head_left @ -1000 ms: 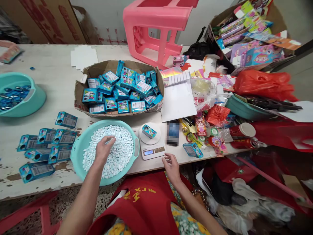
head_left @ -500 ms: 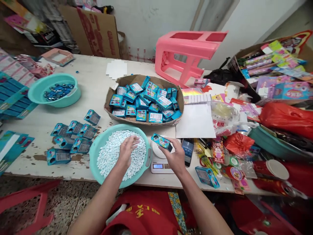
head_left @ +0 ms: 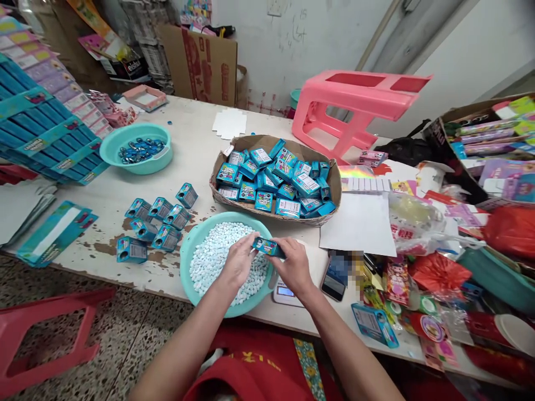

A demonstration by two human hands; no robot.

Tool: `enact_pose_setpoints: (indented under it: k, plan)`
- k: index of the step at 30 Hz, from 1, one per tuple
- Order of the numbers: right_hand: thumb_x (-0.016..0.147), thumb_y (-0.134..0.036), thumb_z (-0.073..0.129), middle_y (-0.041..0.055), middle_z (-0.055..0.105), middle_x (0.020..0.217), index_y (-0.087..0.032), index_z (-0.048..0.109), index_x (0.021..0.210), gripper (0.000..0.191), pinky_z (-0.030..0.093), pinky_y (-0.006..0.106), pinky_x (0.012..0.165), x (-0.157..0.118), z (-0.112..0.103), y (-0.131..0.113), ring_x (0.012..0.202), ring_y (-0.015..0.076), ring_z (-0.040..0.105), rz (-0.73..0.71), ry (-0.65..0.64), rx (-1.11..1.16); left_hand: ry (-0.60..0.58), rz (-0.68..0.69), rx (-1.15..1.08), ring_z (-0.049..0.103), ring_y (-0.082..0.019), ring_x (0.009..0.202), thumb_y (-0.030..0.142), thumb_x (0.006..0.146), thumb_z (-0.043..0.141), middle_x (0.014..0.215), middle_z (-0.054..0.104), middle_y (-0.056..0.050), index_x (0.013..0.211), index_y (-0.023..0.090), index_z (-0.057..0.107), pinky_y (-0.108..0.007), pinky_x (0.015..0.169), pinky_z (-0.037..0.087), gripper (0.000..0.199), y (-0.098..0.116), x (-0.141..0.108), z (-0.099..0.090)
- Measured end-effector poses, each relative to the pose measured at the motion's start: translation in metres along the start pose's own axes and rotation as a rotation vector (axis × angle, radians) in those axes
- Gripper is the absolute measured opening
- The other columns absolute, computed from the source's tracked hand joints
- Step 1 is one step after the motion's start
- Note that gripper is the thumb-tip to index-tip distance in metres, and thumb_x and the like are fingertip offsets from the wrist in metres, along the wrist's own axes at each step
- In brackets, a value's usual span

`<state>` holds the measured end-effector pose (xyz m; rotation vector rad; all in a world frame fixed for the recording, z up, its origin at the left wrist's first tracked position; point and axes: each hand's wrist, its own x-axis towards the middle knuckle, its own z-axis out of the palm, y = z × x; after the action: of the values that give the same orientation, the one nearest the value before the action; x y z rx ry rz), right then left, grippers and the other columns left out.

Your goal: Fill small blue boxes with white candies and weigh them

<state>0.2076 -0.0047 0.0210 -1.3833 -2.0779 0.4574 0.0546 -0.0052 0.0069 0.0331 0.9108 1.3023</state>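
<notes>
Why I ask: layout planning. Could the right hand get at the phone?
Probably yes: the phone lies beside the right hand, no obstacle visible between them, though that hand holds a blue box.

Blue box (head_left: 268,247), held above white pellets (head_left: 215,257)

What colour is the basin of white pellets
The basin is light turquoise, shown in the head view.

Right before you, the candy basin (head_left: 185,273); to its right, the digital scale (head_left: 284,299), then the smartphone (head_left: 335,278). Behind the basin, a carton (head_left: 240,206) full of small boxes (head_left: 267,179); beyond, rightward, the stool (head_left: 346,89). On your left, loose boxes (head_left: 166,238), a second basin (head_left: 137,168) behind them.
</notes>
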Motion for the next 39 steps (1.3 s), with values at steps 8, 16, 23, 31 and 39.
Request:
enact_pose_setpoints:
  k: [8, 16, 23, 31, 39]
  plan:
    - [0.078, -0.027, 0.066, 0.0039, 0.064, 0.093, -0.026, 0.061, 0.109, 0.031, 0.039, 0.035, 0.075, -0.002, 0.017, -0.001, 0.09, 0.0247, 0.057, -0.004, -0.053, -0.036, 0.039, -0.011, -0.002, 0.063, -0.018, 0.089, 0.023, 0.078, 0.064, 0.09, 0.068, -0.01, 0.082, 0.012, 0.07, -0.026, 0.081, 0.048, 0.013, -0.003, 0.014, -0.019]
    - [0.079, -0.031, 0.066, 0.0045, 0.064, 0.094, -0.025, 0.063, 0.106, 0.029, 0.045, 0.036, 0.079, -0.003, 0.001, -0.004, 0.091, 0.0237, 0.059, 0.116, 0.003, 0.198, 0.001, 0.112, 0.282, 0.059, -0.023, 0.101, 0.013, 0.064, 0.07, 0.099, 0.067, -0.01, 0.086, 0.015, 0.072, -0.034, 0.094, 0.041, 0.022, 0.002, 0.012, -0.029]
    - [0.079, -0.038, 0.065, 0.0059, 0.064, 0.101, -0.024, 0.063, 0.106, 0.031, 0.049, 0.04, 0.085, -0.013, 0.011, -0.006, 0.096, 0.0241, 0.059, 0.212, 0.103, 0.443, -0.292, 0.365, 0.753, 0.039, -0.027, 0.129, 0.001, 0.059, 0.069, 0.124, 0.058, -0.006, 0.104, 0.027, 0.068, -0.04, 0.111, 0.022, 0.052, 0.04, -0.019, -0.016]
    - [0.081, -0.035, 0.064, 0.0113, 0.046, 0.13, -0.024, 0.041, 0.133, 0.058, 0.044, 0.047, 0.098, -0.06, -0.003, 0.025, 0.12, 0.0265, 0.045, 0.323, 0.337, 0.296, 0.098, 0.625, 0.72, 0.059, -0.016, 0.092, -0.01, 0.055, 0.071, 0.09, 0.062, 0.001, 0.088, 0.02, 0.065, -0.017, 0.068, 0.048, 0.045, 0.11, -0.008, -0.005]
    - [0.071, -0.056, 0.067, 0.0237, 0.042, 0.132, -0.011, 0.038, 0.135, 0.084, 0.027, 0.057, 0.103, -0.211, -0.08, 0.14, 0.125, 0.0375, 0.035, 0.786, 0.73, -0.468, 0.091, 0.431, 0.691, 0.01, -0.002, 0.023, -0.015, 0.067, 0.051, 0.041, 0.008, 0.009, 0.064, 0.017, 0.03, -0.007, 0.028, 0.002, 0.039, 0.149, 0.126, -0.083]
